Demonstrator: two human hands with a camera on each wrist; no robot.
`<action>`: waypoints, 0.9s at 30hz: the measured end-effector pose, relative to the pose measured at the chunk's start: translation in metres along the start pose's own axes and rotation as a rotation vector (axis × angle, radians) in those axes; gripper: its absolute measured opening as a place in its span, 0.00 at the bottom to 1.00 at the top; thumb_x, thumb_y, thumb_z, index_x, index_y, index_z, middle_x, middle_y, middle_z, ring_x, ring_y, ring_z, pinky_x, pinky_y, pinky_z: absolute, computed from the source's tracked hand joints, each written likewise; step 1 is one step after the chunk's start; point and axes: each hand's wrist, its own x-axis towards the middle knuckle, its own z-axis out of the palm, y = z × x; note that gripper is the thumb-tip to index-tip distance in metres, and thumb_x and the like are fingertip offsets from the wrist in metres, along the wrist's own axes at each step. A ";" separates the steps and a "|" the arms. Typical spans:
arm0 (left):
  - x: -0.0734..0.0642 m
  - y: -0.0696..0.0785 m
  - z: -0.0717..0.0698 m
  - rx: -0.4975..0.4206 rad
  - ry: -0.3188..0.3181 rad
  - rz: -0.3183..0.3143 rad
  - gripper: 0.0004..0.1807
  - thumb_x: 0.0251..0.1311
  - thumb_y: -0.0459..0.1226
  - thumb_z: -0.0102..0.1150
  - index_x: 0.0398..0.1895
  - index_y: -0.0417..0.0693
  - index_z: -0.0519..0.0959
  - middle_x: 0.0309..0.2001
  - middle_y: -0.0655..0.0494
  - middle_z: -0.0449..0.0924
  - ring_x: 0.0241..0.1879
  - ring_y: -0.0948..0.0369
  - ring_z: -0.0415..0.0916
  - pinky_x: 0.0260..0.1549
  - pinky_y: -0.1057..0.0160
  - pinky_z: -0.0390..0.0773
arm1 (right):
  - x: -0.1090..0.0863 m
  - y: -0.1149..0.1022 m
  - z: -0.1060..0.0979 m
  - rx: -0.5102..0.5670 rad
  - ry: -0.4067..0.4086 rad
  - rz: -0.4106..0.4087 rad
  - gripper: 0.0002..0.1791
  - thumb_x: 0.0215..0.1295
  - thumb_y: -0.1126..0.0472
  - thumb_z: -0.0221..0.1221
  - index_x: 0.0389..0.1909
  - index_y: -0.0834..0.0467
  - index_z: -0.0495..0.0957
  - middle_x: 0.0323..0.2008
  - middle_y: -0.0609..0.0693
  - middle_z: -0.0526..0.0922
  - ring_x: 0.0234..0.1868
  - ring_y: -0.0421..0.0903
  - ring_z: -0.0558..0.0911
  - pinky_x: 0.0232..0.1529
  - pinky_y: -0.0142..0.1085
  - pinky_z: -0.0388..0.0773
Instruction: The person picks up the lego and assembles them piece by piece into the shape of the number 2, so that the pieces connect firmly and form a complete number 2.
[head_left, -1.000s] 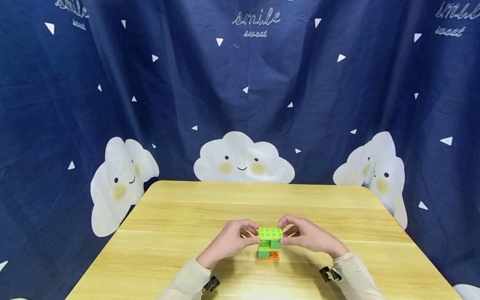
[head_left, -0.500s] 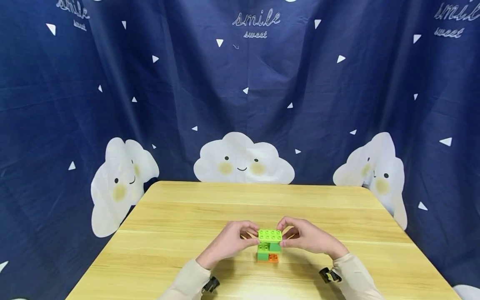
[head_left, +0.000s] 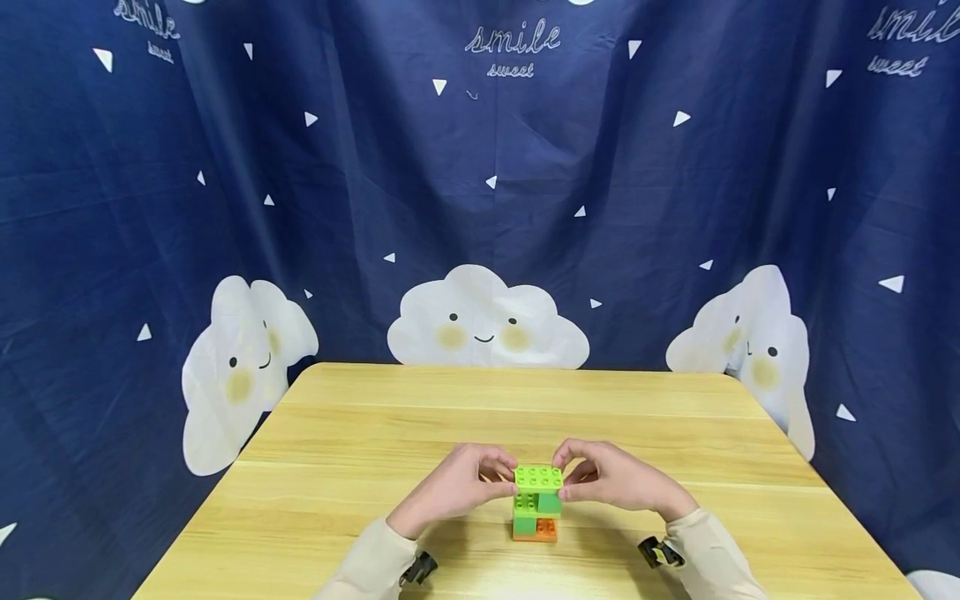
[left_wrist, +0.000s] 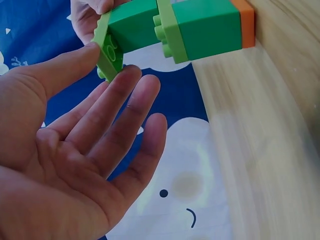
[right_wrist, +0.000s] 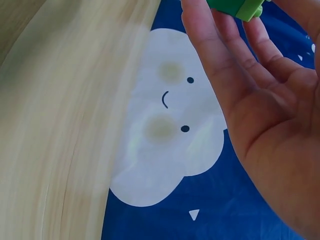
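A small stack of toy building bricks stands between my two hands in the head view. Its base is an orange plate (head_left: 547, 530). Above that come a green brick (head_left: 524, 525) on the left, a lime-green plate, a second green brick (head_left: 549, 502) on the right, and a studded lime-green plate (head_left: 538, 477) on top. My left hand (head_left: 460, 481) pinches the top plate's left end between thumb and fingers. At its right end, my right hand (head_left: 618, 477) pinches the same plate. The right wrist view shows only a corner of a green brick (right_wrist: 230, 6) behind the fingers.
The stack is over a light wooden table (head_left: 360, 417). A dark blue curtain (head_left: 480, 167) with white clouds and triangles hangs along the back and both sides. A black strap fitting (head_left: 660, 552) is on the right wrist, another (head_left: 418, 568) on the left.
The brick stack has shifted a little toward me. Both hands have come with it, keeping their pinch on the top plate.
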 end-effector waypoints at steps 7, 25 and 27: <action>0.000 -0.001 -0.001 -0.018 -0.012 -0.007 0.13 0.62 0.42 0.71 0.47 0.48 0.86 0.38 0.63 0.89 0.37 0.69 0.82 0.41 0.66 0.81 | 0.000 0.001 0.000 -0.004 -0.013 0.008 0.14 0.70 0.58 0.65 0.51 0.58 0.76 0.48 0.53 0.82 0.45 0.46 0.88 0.48 0.34 0.84; 0.007 -0.016 0.013 -0.022 0.145 -0.039 0.13 0.68 0.43 0.65 0.50 0.47 0.85 0.44 0.59 0.88 0.45 0.61 0.84 0.48 0.60 0.83 | 0.007 0.015 0.007 0.046 0.158 0.095 0.17 0.74 0.55 0.62 0.55 0.61 0.74 0.51 0.58 0.80 0.45 0.57 0.86 0.44 0.41 0.86; 0.008 -0.017 0.015 -0.033 0.153 -0.039 0.13 0.68 0.42 0.65 0.50 0.46 0.85 0.44 0.57 0.88 0.46 0.60 0.84 0.49 0.60 0.83 | 0.008 0.015 0.008 0.051 0.173 0.103 0.17 0.74 0.56 0.61 0.55 0.62 0.74 0.51 0.58 0.80 0.44 0.57 0.86 0.44 0.42 0.86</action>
